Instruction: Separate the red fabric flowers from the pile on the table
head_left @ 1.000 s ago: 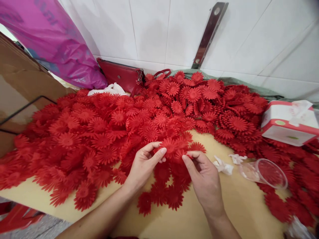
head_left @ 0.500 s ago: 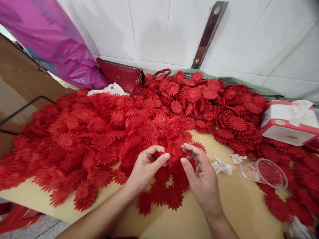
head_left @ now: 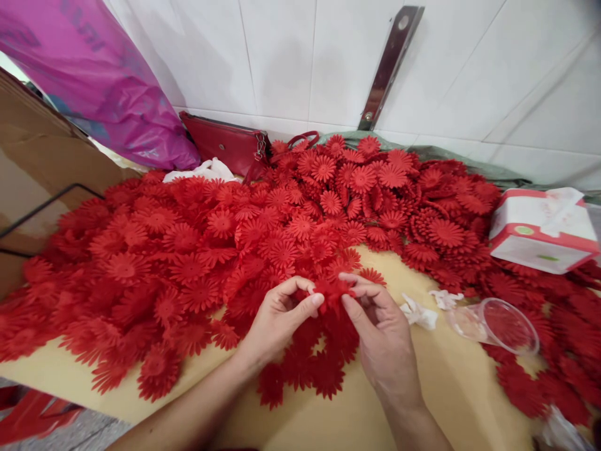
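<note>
Left hand [head_left: 275,322]: we pinch the left side of a red flower piece [head_left: 332,295] between thumb and index fingertips. Right hand [head_left: 389,341]: we pinch its right side, thumb below, other fingers curled. Petals blurred; layer count cannot be told. The piece is held between our hands, in front of the large flower pile [head_left: 188,250] and above a small cluster of loose flowers [head_left: 300,369] on the tan tabletop [head_left: 451,388].

Open room: tabletop shows below the cluster and as a band beyond our right hand, narrowing upward between the large pile and the right-hand flowers [head_left: 446,232]. Crumpled tissues [head_left: 420,313] sit just beside our right hand; a clear plastic cup [head_left: 509,326] lies tipped farther right, near flowers. Edges: the table's edge slants across lower left; the tiled wall [head_left: 282,69] bounds the far side. Tissue box [head_left: 544,232] tilted on the right-hand flowers.
</note>
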Tool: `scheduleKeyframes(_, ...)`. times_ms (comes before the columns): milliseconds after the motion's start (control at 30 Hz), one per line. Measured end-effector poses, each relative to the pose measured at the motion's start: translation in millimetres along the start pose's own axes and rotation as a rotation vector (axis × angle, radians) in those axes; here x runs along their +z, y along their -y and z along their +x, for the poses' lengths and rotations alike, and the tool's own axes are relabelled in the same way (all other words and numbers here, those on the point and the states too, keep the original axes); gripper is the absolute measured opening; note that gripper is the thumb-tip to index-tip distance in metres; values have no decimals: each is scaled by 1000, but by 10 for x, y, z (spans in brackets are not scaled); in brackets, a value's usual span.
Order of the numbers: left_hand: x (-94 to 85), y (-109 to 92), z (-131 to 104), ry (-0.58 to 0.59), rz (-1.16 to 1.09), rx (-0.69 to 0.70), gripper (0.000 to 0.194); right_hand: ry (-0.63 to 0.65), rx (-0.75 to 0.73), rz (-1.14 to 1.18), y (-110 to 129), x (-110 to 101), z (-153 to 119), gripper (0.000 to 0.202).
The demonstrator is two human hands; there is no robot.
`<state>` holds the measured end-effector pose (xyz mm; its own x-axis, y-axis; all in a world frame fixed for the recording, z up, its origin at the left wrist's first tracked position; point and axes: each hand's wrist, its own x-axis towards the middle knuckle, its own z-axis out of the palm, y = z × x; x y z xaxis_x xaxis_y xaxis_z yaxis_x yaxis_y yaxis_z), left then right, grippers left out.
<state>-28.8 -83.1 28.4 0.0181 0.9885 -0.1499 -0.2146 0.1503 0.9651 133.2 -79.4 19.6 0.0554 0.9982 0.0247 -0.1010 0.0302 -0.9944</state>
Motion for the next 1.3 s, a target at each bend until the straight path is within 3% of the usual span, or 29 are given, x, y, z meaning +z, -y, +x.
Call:
scheduleKeyframes(267,-34,66,44,-131,-131,-45,34,-150,80,202,57,3,41,23)
scheduleKeyframes(400,-34,55,38,-147,-137,-60,33,-67,149,181,13,13,25,33)
scheduleKeyframes(533,-46,45,38,-156,-96,-40,31,27,197,165,-27,13,13,25)
scheduleKeyframes(733,-47,78,43,-159,-96,-18,27,49,190,91,-33,-4,4,20)
scheduleKeyframes(1300,-2,15,16,-81,-83,-17,30,154,177,-23,47,-8,-40,29)
